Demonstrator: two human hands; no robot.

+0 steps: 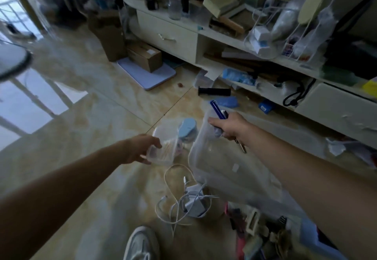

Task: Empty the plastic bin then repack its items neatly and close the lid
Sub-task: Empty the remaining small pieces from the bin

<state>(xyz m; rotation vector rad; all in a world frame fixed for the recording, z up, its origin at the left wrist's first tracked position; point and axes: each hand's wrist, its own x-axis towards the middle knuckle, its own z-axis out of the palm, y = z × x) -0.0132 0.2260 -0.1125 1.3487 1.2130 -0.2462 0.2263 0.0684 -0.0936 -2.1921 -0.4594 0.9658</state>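
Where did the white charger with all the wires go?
The white charger lies on the floor tiles low in the head view, just in front of the clear plastic bin and beyond the white shoe.

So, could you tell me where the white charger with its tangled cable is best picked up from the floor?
Grip the white charger by its blocky body, coming straight down from above. It lies on the floor with its cable looped loosely around it; the body looks like the only firm part, so the loops would probably just trail.
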